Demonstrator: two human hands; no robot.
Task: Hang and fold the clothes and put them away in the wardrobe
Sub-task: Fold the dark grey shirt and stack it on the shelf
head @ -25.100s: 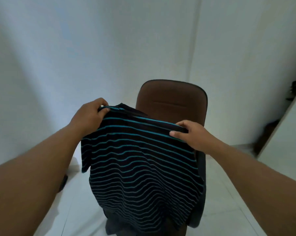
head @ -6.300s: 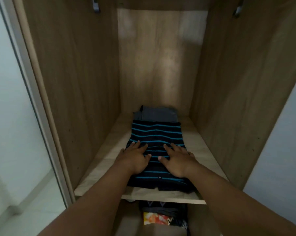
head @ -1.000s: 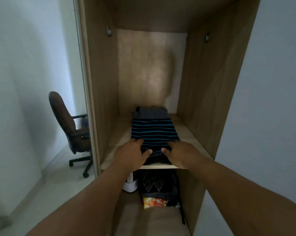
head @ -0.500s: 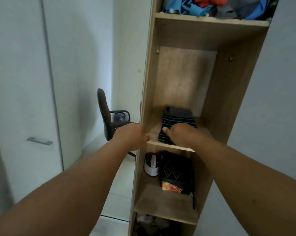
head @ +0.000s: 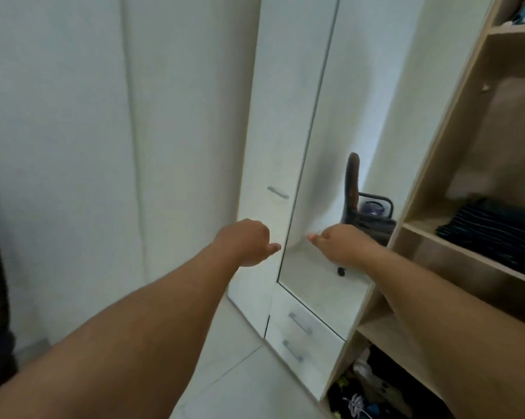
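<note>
We see the left hand [head: 247, 241] and right hand [head: 338, 243] apart, empty, loosely curled before the mirror [head: 321, 207]. The folded striped shirt [head: 494, 234] lies on the wardrobe shelf [head: 418, 229].

Single head-worn view, wide-angle, aimed forward and down along both bare forearms. Turned toward white doors [head: 179, 131] and a mirror [head: 330, 207], with the open wardrobe [head: 430, 189] cut off at the right edge. Close enough for the left hand [head: 246, 241] and right hand [head: 339, 243] to sit mid-frame. Floor [head: 240, 382] low in centre.
</note>
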